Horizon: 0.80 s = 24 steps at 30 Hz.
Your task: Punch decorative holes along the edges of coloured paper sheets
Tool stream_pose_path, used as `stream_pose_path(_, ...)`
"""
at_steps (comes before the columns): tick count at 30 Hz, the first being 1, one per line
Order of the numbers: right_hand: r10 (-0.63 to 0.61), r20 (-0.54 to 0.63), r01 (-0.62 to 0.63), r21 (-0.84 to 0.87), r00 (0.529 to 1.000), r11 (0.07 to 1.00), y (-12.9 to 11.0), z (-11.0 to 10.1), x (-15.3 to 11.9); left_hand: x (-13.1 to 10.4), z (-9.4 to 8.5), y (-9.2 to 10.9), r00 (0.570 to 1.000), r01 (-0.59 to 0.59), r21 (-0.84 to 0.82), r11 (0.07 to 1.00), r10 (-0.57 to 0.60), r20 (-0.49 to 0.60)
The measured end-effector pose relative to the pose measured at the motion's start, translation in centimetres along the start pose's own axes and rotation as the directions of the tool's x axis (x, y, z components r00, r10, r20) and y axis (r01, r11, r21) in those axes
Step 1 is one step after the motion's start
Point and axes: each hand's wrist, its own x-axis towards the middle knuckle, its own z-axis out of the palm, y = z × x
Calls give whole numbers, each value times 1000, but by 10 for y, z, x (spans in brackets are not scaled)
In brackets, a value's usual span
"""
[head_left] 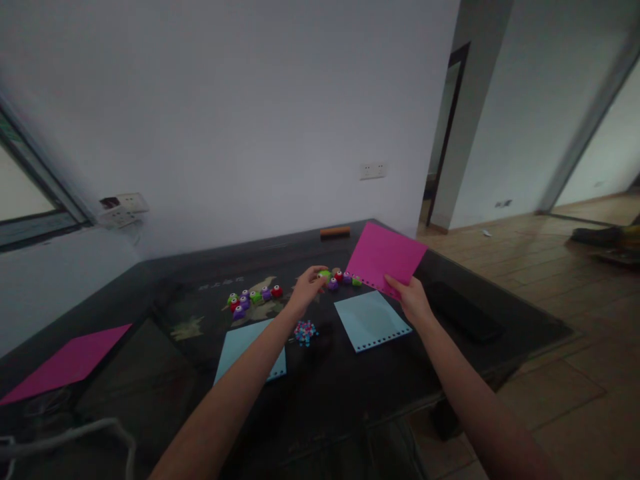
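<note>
My right hand (406, 293) grips a bright pink sheet (387, 253) by its lower edge, thumb on top. That sheet has punched holes along its lower edge and is raised, tilted, above the table's right side. My left hand (309, 283) is closed, finger and thumb around a small green one-eyed figure (325, 275). Just right of it sit several similar figures in red, purple and green, such as a purple figure (333, 284). Below the pink sheet lies a light blue punched sheet (374, 321). Another blue sheet (240, 347) is partly hidden by my left forearm.
A pile of pink and blue beads (305, 332) lies between the blue sheets. More one-eyed figures (255, 297) form a group at left. A second pink sheet (75, 363), a brown roll (335, 233), a dark flat object (463, 312) and a white cable (75, 430) are around.
</note>
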Motion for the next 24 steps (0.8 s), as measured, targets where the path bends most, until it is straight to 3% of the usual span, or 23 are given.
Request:
stream_pose_path(2,4,-2,-4,13,1000,1000,0,0,0,17,11,-6,999,7,60,998,-4,-39)
stream_pose_path(5,7,10,-7,35,1000,999,-1,1,0,33,29,-12,1000,-5,318,948,4,5)
stream_pose_path(8,1,10,-2,34,1000,999,0,0,0,39,44,-16,997,-71,626,777,60,38)
stream_pose_path(11,2,17,-2,24,1000,1000,0,0,0,38,54,-20,994,-105,804,585,63,84)
stream_pose_path(15,-6,31,5,16,1000,1000,-1,0,-1,34,57,-30,983,-178,853,490,43,180)
stream_pose_path(24,-13,30,14,-12,999,1000,-4,3,-3,34,55,-38,984,-169,865,473,29,176)
